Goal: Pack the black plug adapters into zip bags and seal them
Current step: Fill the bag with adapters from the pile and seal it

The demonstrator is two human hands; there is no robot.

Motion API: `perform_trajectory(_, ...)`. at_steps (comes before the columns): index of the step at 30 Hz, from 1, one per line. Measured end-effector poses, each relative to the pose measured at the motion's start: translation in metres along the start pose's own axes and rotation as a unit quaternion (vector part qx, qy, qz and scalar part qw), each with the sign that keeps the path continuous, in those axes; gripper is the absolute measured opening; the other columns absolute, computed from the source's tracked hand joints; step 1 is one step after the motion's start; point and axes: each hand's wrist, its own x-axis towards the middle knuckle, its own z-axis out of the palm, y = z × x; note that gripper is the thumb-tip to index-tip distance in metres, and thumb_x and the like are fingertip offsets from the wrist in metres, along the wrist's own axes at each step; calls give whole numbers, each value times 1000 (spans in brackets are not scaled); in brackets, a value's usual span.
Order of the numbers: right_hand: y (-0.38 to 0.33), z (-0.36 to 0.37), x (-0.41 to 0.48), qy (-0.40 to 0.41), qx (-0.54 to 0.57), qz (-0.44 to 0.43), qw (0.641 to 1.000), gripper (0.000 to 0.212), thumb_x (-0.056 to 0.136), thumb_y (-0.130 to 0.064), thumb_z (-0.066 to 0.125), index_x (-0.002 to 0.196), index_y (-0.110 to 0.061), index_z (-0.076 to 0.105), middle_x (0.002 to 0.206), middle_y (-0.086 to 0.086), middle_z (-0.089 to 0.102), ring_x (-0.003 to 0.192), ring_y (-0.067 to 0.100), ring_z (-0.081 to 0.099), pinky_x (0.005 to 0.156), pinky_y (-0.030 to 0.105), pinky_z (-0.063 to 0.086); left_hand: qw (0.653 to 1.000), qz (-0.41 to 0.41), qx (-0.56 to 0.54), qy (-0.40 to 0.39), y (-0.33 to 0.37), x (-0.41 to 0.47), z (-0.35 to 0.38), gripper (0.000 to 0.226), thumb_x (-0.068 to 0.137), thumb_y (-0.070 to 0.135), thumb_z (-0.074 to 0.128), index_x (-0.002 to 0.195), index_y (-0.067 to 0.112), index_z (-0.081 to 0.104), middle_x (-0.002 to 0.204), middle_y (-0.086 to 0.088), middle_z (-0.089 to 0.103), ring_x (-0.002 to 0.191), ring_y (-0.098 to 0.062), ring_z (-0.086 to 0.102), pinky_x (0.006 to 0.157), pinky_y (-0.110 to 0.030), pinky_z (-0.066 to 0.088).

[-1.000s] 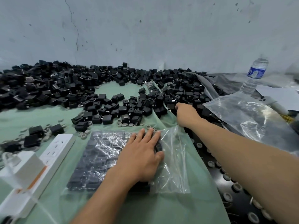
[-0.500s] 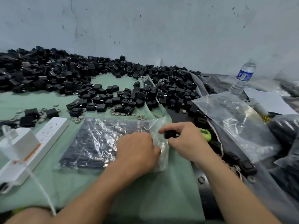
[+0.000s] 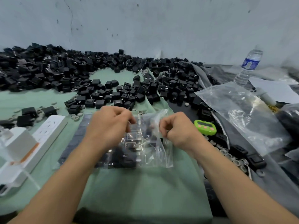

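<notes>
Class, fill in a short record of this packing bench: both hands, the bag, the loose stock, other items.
Left hand: grips the zip bag near its top edge
Right hand: pinches the same edge
Bag state: clear, holds black pieces, rests on green cloth; seal cannot be told
Loose adapters: big heap along the wall
Nearby: white power strip, green timer, water bottle

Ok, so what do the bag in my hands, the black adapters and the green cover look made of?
Zip bag: thin clear plastic film, glossy, crinkled, see-through. Plug adapters: probably hard moulded plastic, matte black, crisp edges. Green cover: seemingly soft cloth, matte, creased.
</notes>
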Motion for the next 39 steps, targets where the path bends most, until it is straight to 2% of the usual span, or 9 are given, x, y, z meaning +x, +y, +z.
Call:
perform_trajectory(6, 8, 1, -7, -28, -92, 36, 995, 15, 72, -30, 83, 86, -32, 79, 76, -15, 74, 72, -3, 69, 61, 12, 49, 977, -24, 211, 17, -16, 11, -11, 17, 88, 37, 63, 75, 39, 73, 58, 23, 66, 51, -1, 60, 55, -24, 45)
perform_trajectory(9, 6, 5, -8, -13, -87, 15, 996, 14, 77, -23, 81, 84, -35, 79, 75, -19, 75, 73, -3, 70, 71, 22, 59, 977, -11, 200, -74, -20, 9, -4, 4, 87, 35, 73, 91, 37, 73, 70, 25, 68, 61, 7, 61, 50, -15, 39)
perform_trajectory(12, 4, 13, -8, 22, -83, -18, 996, 16, 80, -15, 77, 81, -30, 80, 72, -17, 74, 71, -1, 71, 70, 25, 60, 968, 7, 213, -132, -23, 8, 4, 33, 82, 40, 81, 113, 38, 69, 86, 19, 65, 74, 4, 59, 60, -14, 39)
perform_trajectory(15, 5, 26, -9, 62, -68, -25, 995, 8, 80, -24, 76, 73, -28, 76, 65, -21, 70, 62, -3, 66, 53, 12, 48, 965, 13, 229, -127, -22, 8, 8, 42, 79, 43, 83, 117, 39, 67, 93, 20, 61, 81, 5, 56, 63, -13, 39)
perform_trajectory(20, 4, 29, -12, 24, -41, -21, 999, 22, 64, -46, 69, 81, -32, 72, 75, -23, 72, 66, -4, 69, 59, 12, 50, 961, 15, 240, -139, -22, 7, 9, 43, 77, 46, 84, 114, 39, 65, 95, 20, 60, 84, 4, 55, 68, -18, 44)
perform_trajectory(27, 8, 41, -8, 71, -88, 13, 994, 15, 72, -22, 75, 81, -27, 64, 74, -10, 70, 70, 8, 67, 66, 33, 59, 956, 16, 259, -138, -23, 8, 12, 40, 77, 49, 82, 110, 40, 61, 98, 21, 55, 85, 4, 52, 67, -21, 42)
perform_trajectory(32, 9, 40, -9, 60, -97, 1, 993, 19, 76, -25, 76, 90, -30, 64, 79, -11, 70, 73, 6, 66, 68, 28, 58, 956, 75, 258, -114, -24, 8, 18, 55, 75, 46, 81, 124, 42, 55, 121, 19, 54, 104, -4, 53, 89, -28, 46)
perform_trajectory(35, 9, 23, -7, 78, -103, 4, 992, 14, 75, -17, 71, 81, -29, 69, 73, -15, 72, 68, -1, 66, 63, 16, 51, 939, 115, 291, -140, -29, 7, 32, 81, 87, 59, 61, 156, 43, 21, 167, 10, 14, 153, -17, 15, 122, -35, 8)
perform_trajectory(39, 10, -2, 1, 180, -109, 45, 977, 17, 83, -10, 64, 81, -26, 70, 75, -14, 73, 75, 5, 68, 73, 22, 53, 908, 116, 362, -173, -39, 8, 51, 78, 97, 67, 28, 160, 37, -8, 169, 6, -12, 155, -17, -13, 125, -39, -10)
